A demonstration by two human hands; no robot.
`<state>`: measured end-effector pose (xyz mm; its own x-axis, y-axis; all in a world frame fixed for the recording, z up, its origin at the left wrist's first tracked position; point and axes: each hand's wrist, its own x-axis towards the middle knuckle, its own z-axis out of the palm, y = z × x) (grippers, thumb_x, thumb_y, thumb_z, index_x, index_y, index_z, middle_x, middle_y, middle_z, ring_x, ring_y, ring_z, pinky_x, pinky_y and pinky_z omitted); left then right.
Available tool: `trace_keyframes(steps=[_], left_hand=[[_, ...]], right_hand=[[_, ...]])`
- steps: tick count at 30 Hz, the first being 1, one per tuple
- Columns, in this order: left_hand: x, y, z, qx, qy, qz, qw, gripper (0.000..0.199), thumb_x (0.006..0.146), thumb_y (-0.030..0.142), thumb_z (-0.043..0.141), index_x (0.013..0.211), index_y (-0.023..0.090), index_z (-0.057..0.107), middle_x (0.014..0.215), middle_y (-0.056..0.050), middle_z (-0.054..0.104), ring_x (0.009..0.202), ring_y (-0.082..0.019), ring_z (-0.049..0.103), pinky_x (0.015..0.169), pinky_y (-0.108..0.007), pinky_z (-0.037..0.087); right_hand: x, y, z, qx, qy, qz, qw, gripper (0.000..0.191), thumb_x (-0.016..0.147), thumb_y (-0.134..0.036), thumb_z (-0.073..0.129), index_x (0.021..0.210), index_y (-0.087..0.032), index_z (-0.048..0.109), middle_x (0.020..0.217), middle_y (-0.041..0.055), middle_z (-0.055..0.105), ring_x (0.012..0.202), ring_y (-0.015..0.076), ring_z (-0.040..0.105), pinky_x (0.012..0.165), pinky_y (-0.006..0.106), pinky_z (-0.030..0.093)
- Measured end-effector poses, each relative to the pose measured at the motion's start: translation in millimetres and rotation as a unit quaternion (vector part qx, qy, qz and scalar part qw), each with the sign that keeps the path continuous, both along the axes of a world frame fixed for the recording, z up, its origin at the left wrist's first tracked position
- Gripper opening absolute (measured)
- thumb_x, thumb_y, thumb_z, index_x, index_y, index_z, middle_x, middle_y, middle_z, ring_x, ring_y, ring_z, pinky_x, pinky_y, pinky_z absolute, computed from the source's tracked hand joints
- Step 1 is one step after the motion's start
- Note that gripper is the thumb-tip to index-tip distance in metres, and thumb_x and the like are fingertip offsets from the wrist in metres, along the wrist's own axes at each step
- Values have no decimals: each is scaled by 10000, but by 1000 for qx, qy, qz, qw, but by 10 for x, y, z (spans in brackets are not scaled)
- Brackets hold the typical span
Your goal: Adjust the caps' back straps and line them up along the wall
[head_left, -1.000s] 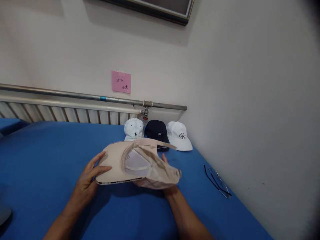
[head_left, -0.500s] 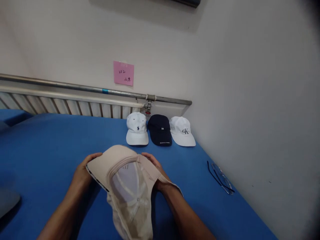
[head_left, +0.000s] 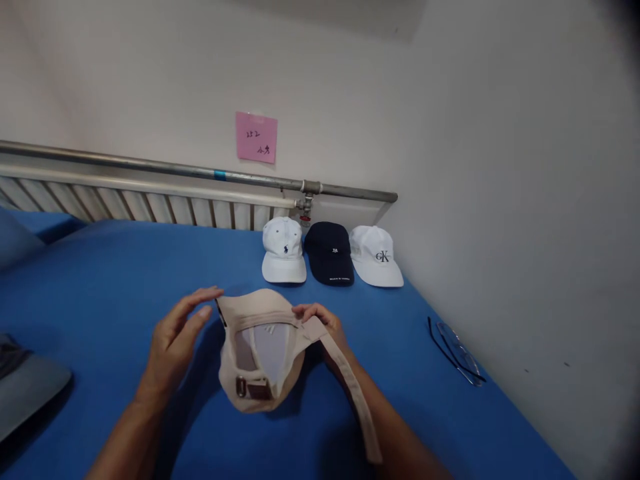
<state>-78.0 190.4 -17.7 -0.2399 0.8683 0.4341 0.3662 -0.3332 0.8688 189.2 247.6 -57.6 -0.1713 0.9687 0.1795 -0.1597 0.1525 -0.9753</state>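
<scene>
A beige baseball cap (head_left: 257, 305) is held up over the blue surface, its inside facing me and its brim at the top. Its strap hangs loose to the lower right, and a dark buckle (head_left: 254, 388) shows at the near edge. My right hand (head_left: 327, 327) grips the cap's right side, fingers over the rim and the palm partly hidden behind the strap. At the left, my left hand (head_left: 175, 337) has thumb and fingers apart, its fingertips at the brim's left corner; whether they touch it I cannot tell.
Along the back stand a white cap (head_left: 283, 250), a navy cap (head_left: 329, 253) and another white cap (head_left: 376, 257). Eyeglasses (head_left: 456, 351) lie by the right wall. A greyish-blue cap (head_left: 33, 387) is cut off at the left edge. A radiator (head_left: 150, 203) runs behind the blue surface (head_left: 115, 280).
The beige cap has turned, so its buckle now shows and its strap swings free to the right. My left hand has loosened from the brim. The view has shifted slightly.
</scene>
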Motion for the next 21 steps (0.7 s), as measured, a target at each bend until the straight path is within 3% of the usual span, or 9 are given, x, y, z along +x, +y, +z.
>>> trace_keyframes(steps=[4,6,8,10,13,16,18,21], left_hand=[[63,-160,145,91,32,-216,972,289,859,335,547,1107,288,689,1132,-12,722,1159,-280,596,1143,-486,270],[116,-248,261,94,62,-286,952,363,793,363,622,1140,278,685,1124,-33,726,1066,-304,641,1146,-518,241],[184,-319,376,35,104,-278,954,378,738,321,697,1113,270,709,1085,-49,735,1069,-319,632,1140,-514,239],[244,-345,458,-23,136,-249,959,294,736,292,707,1027,270,745,1019,-57,743,1088,-323,607,1072,-475,341],[274,-267,492,-92,126,-235,960,182,763,327,671,903,252,759,905,-59,730,906,-277,632,809,-351,479],[247,-81,463,-200,27,-204,958,180,743,380,650,761,208,703,667,-10,639,593,-169,544,549,-250,402],[248,59,450,-271,-21,-195,942,189,716,375,637,680,190,636,572,26,548,510,-128,457,490,-223,328],[332,236,441,-333,34,-190,923,122,662,290,608,610,181,587,544,38,510,511,-119,423,486,-218,293]], right_hand=[[-19,2,-26,-6,4,-13,1000,113,653,-297,712,620,-236,623,712,11,696,869,224,626,877,353,451],[-20,-12,-23,-11,1,-23,1000,122,651,-317,718,628,-237,628,681,5,682,832,221,622,835,341,460],[-20,-24,-19,-18,-3,-31,999,138,660,-343,713,637,-241,623,680,2,678,797,218,617,781,333,470],[-22,-27,-16,-26,-9,-35,999,134,672,-341,702,644,-243,616,691,-1,681,772,213,616,740,326,475],[-18,-18,0,-27,-18,-32,999,124,679,-318,692,636,-241,604,694,-2,683,765,213,621,721,324,480],[5,-32,55,-16,-22,-16,999,133,670,-328,708,669,-238,611,671,3,677,774,226,628,745,344,488],[32,-75,120,13,-45,-12,999,176,666,-305,731,809,-236,656,775,19,706,812,233,635,791,365,484],[74,-193,254,166,-156,-18,974,396,699,-188,706,1085,-263,654,1099,57,690,1065,267,595,969,425,407]])
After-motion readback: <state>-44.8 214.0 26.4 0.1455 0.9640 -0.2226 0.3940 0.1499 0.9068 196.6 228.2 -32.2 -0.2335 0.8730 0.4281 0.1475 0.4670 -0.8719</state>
